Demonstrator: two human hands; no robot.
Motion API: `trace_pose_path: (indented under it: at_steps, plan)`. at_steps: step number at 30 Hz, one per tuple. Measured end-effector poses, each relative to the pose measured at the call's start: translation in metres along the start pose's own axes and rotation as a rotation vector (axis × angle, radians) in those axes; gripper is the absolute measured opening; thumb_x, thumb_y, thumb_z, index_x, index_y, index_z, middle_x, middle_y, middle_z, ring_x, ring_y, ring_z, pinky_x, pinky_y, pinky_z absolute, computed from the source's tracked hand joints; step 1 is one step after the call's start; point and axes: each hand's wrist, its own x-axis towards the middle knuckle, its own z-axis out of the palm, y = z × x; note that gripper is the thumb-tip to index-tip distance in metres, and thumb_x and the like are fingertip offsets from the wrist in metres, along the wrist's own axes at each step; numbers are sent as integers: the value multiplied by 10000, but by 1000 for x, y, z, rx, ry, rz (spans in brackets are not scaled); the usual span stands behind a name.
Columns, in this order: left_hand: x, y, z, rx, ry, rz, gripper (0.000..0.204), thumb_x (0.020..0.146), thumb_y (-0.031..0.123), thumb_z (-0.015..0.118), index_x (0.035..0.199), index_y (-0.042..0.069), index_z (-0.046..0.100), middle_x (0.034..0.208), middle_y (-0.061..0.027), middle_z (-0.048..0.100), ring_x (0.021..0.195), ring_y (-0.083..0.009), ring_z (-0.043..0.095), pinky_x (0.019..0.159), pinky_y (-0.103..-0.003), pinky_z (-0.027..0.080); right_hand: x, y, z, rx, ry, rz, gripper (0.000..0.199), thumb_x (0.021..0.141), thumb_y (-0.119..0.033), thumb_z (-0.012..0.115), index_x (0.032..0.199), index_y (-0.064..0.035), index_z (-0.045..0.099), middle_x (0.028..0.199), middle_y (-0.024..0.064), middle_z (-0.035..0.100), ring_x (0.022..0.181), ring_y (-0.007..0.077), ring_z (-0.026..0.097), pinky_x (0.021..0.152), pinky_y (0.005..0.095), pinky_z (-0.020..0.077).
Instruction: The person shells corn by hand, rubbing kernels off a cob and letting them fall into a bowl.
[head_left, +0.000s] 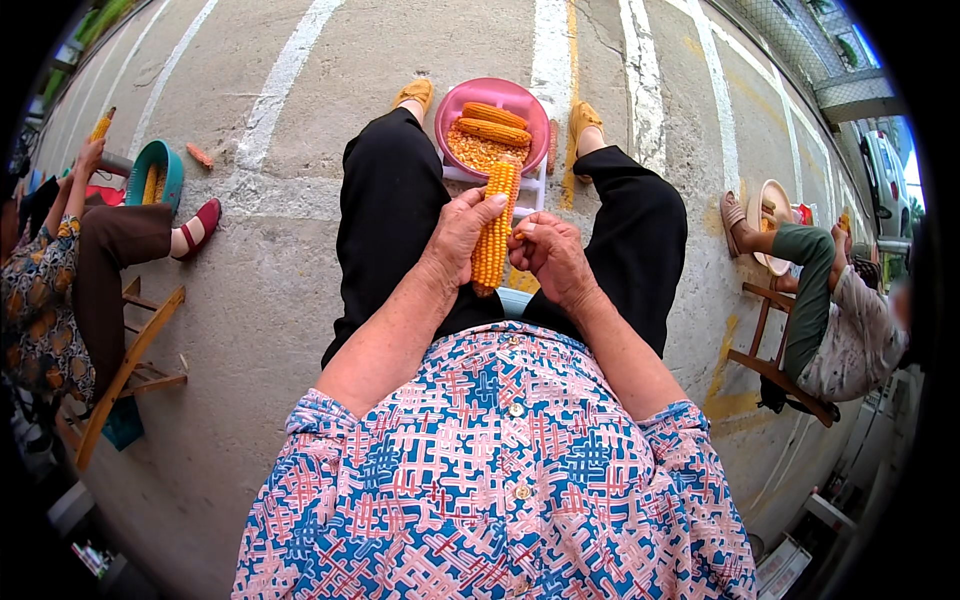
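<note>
An ear of yellow dried corn [493, 240] stands lengthwise over my lap, its upper end reaching the front of a pink basin. My left hand [463, 232] is wrapped round its left side, thumb lying across the kernels. A bare strip shows near the top right of the ear. Close to its right side, my right hand [556, 258] is closed in a pinch, with a yellow kernel [520, 236] at the fingertips. Loose kernels [488, 152] and a few whole ears [495, 122] fill the pink basin [538, 100] between my feet.
The basin rests on a white stool [532, 196]. At the left, a person [88, 280] on a wooden chair holds an ear beside a green basin [160, 160]. Another seated person [840, 320] is at the right by a pale basin [775, 205]. A cob [200, 155] lies on the concrete.
</note>
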Motion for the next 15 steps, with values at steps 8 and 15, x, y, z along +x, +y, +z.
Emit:
trace_pose_path:
  at_steps: [8, 15]
  plan:
    - [-2, 2, 2, 47, 8, -23, 289, 883, 194, 577, 1088, 1, 513, 844, -66, 580, 692, -114, 597, 610, -239, 520, -1, 0, 2, 19, 10, 40, 80, 826, -108, 576, 830, -28, 568, 723, 55, 598, 557, 104, 546, 513, 194, 447]
    - [-1, 0, 2, 79, 5, -12, 309, 880, 189, 584, 1109, -4, 507, 883, -70, 583, 724, -119, 609, 633, -242, 526, -1, 3, -1, -111, -32, 0, 153, 843, -174, 637, 839, -35, 572, 703, 5, 565, 555, 60, 505, 511, 165, 424]
